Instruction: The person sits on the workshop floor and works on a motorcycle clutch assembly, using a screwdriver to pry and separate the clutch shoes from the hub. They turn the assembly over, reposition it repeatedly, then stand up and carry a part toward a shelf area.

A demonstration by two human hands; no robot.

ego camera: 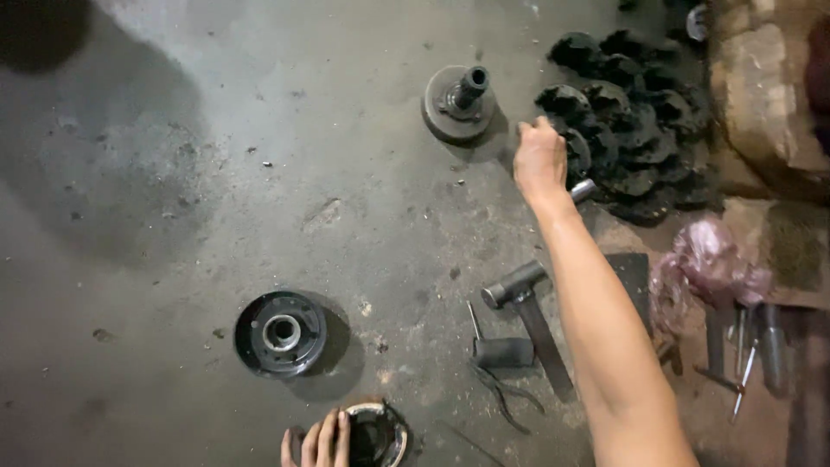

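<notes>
A stained concrete floor [173,173] carries everything. Largest is the heap of black parts [635,121] at upper right, with a rough stone block [761,95] beside it. The right hand [540,160] reaches to the heap's near edge, clenched round a short metal rod [584,189], just beside a hub with an upright shaft [460,102]. A hammer [529,304] and pink bag [707,264] lie near the forearm. A black pulley [281,333] sits alone. The left hand [316,443] rests released, fingers flat, touching a ring-shaped part [378,435] at the bottom edge.
</notes>
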